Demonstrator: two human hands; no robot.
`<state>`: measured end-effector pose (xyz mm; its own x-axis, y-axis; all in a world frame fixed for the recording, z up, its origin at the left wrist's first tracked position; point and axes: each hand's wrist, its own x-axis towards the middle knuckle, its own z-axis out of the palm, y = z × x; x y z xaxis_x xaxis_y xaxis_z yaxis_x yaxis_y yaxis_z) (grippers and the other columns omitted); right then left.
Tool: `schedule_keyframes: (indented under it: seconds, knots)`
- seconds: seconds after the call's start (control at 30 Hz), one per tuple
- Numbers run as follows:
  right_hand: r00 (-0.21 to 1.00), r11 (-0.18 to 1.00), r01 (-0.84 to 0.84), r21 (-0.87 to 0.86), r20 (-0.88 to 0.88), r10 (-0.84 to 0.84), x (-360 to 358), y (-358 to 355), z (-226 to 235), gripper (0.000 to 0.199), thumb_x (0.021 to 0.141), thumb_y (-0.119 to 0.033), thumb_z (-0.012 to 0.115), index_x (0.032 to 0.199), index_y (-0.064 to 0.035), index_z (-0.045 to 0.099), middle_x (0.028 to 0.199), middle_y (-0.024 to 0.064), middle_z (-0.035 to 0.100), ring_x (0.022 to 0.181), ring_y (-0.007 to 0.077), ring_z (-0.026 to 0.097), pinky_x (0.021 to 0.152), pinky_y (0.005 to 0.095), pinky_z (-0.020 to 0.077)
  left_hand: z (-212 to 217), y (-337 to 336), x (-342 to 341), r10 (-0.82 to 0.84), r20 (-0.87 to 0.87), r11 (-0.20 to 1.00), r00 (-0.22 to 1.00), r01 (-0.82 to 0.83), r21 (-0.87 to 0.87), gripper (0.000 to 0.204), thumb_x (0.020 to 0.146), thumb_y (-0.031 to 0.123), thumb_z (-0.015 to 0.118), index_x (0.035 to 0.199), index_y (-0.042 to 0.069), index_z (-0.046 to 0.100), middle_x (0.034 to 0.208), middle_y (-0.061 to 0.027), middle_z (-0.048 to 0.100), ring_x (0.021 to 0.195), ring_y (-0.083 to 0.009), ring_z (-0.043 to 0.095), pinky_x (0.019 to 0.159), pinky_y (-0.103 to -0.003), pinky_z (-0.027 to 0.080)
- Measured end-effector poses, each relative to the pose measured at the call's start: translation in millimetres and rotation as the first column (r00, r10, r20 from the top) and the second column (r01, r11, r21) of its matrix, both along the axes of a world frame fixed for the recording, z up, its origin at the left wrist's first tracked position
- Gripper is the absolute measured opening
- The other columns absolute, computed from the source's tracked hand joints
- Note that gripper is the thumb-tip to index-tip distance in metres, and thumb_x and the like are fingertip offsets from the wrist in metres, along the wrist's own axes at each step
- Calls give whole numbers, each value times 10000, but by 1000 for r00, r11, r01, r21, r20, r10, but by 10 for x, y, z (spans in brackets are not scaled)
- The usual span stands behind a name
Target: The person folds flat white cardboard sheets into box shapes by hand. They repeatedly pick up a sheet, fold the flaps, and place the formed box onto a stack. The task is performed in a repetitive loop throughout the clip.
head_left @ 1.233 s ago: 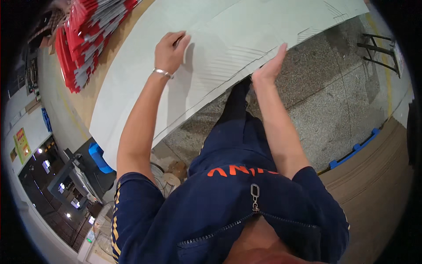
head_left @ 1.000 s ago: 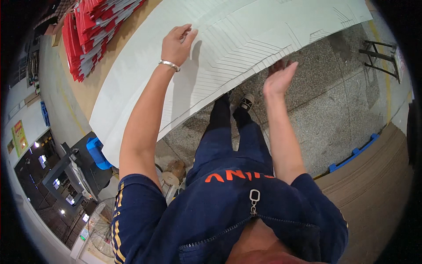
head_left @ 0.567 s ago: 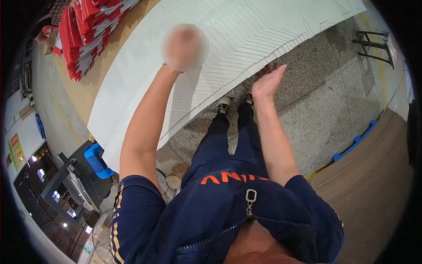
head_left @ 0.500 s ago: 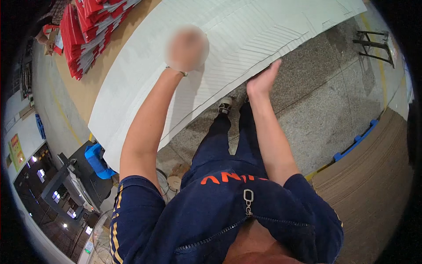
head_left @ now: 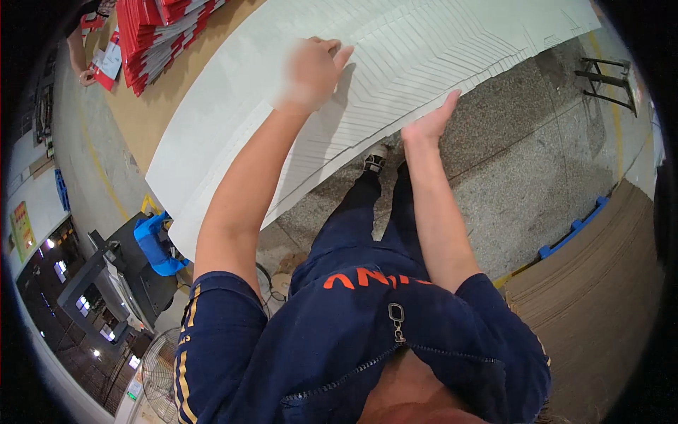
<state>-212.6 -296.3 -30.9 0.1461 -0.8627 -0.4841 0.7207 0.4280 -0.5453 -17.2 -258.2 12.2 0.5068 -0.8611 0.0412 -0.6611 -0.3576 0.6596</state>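
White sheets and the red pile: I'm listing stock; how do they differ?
The white sheets are plain and pale; the red pile mixes red with grey-white. The white sheets spread wide beneath the left hand; the red pile, farther left, takes up less of the view. Both show many layered edges.

One left hand (head_left: 314, 74), one right hand (head_left: 431, 125), one white stack (head_left: 417, 63), one visible shoe (head_left: 376, 159)

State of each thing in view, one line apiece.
White sheets: stacked, edges fanned in steps
Left hand: over the sheets, fingers bent, partly blurred
Right hand: at their near edge, thumb out, fingers hidden
Red-and-white items: piled, edges uneven
Brown boards: stacked flat
Wire fan: running or not, can't tell
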Motion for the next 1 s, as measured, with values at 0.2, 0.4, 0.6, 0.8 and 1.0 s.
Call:
schedule_keyframes:
  seconds: [0.2,0.4,0.6,0.8,1.0]
  knots:
    - [980,987,-98,129,-161,118,-295,305,-48,821,928,-622,350,1479,-61,115,1546,79,138,1406,239,138,1138,368,131,-60,319,232,98,-13,985,995,-99,-138,348,806,355,668,925,31,719,875,-133,658,789,-274,626,720,-354,496]
    - [984,984,-173,30,-44,174,69,553,86,774,926,-602,383,1457,-63,217,1517,74,237,1369,247,247,1125,380,179,13,666,216,135,61,986,989,-140,85,331,808,341,658,908,31,718,873,-135,650,813,-284,612,746,-373,485]
    - [942,948,-316,-23,110,317,-172,582,-10,775,934,-604,349,1467,-66,184,1512,78,244,1377,253,238,1137,386,166,-64,821,321,140,17,990,990,-140,-8,347,836,322,651,1002,19,690,933,-131,663,825,-236,637,754,-321,500]
    - [927,909,-375,183,42,374,-34,774,120,921,842,-712,414,1460,-62,206,1512,79,250,1361,273,261,1137,427,156,-69,1240,408,235,138,971,962,-238,6,290,825,288,661,961,35,698,892,-116,654,799,-247,623,733,-327,497]
    - [878,892,-434,124,281,388,-72,737,80,855,873,-678,405,1460,-85,217,1510,88,255,1365,256,265,1134,381,174,-51,1316,385,235,78,972,969,-236,9,311,813,303,656,935,20,695,883,-124,643,877,-282,591,789,-371,473]
